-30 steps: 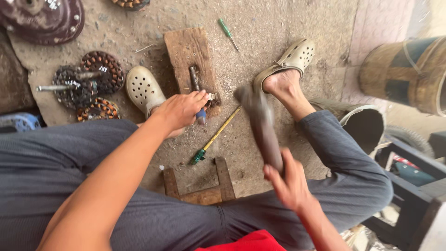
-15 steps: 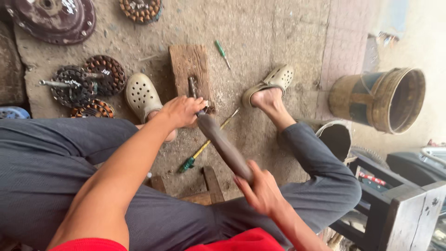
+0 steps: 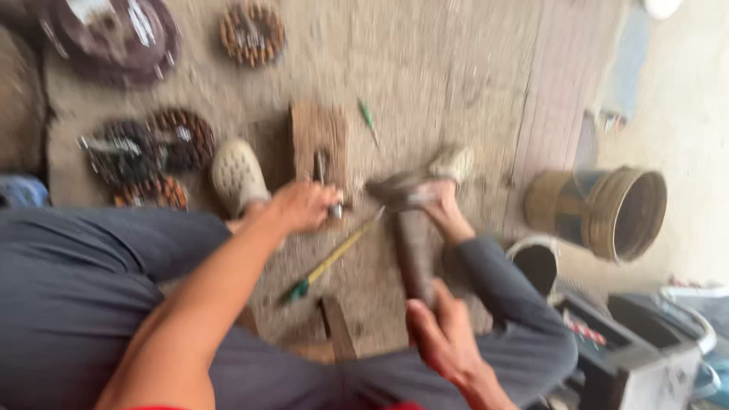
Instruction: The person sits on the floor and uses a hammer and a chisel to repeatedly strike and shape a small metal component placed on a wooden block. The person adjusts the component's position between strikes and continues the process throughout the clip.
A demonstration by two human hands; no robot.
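I sit on a low wooden stool with both legs out over a dusty floor. My left hand grips a small metal rod that lies on a wooden block. My right hand holds the handle of a heavy hammer, its head raised just right of the block, in front of my right foot. The picture is blurred by motion.
A yellow-shafted screwdriver with a green handle lies on the floor between my legs, a green tool beyond the block. Copper-wound motor parts and a round metal plate sit at left. A metal bucket stands at right.
The hammer came down onto the rod on the block, then rose again to the right of it. My left hand has stayed on the rod. The view shifted.
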